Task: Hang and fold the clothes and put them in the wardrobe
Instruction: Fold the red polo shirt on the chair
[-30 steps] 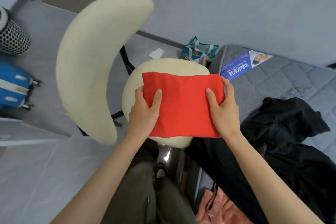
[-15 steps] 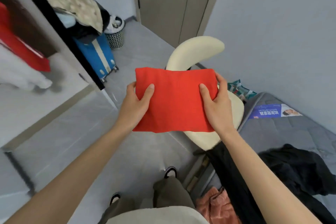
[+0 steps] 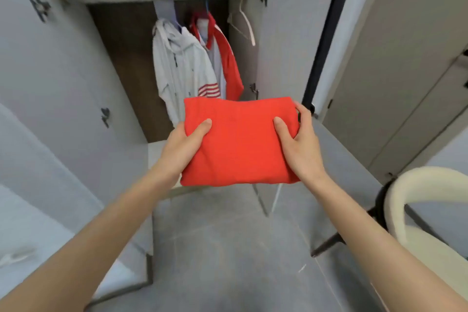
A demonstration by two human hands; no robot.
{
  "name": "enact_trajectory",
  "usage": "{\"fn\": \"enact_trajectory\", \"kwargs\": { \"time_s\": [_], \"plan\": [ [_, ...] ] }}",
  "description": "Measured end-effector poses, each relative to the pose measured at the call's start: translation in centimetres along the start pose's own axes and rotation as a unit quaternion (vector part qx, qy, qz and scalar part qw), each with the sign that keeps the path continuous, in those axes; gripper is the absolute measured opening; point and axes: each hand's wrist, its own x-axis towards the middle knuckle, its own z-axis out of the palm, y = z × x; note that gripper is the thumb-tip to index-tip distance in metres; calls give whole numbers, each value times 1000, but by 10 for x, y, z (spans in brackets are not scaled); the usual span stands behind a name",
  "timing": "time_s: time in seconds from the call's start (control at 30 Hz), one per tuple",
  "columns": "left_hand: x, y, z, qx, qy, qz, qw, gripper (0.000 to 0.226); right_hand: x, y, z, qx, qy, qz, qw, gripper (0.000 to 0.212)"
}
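As left hand (image 3: 182, 145) and right hand (image 3: 301, 151) grip the red garment (image 3: 240, 144) by its sides, wardrobe (image 3: 119, 45) gapes.

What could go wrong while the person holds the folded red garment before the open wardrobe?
1. The left grip and right grip hold the folded red garment only at its sides; its middle may sag and the fold open.
2. The white hooded top hangs low in the wardrobe and might catch the garment going in.
3. The chair stands near the right arm; an elbow could bump it.
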Motion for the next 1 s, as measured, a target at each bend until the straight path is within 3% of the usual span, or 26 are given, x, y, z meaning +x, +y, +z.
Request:
{"fn": "enact_trajectory", "kwargs": {
  "time_s": [0.17, 0.4, 0.8, 1.0],
  "plan": [
    [19, 55, -93, -26, 55, 55, 997, 31, 45, -85, 66, 50, -42, -71, 995, 47],
    [65, 133, -157, -39, 109, 123, 986, 41, 132, -176, 113, 97, -61, -144, 983, 48],
    [228, 243, -173, -73, 159, 177, 968, 24, 346, -259, 171, 108, -102, -249, 957, 53],
    [314, 284, -180, -94, 155, 128, 975, 30, 456, -295, 199, 78, -133, -317, 936, 52]
  ]
}}
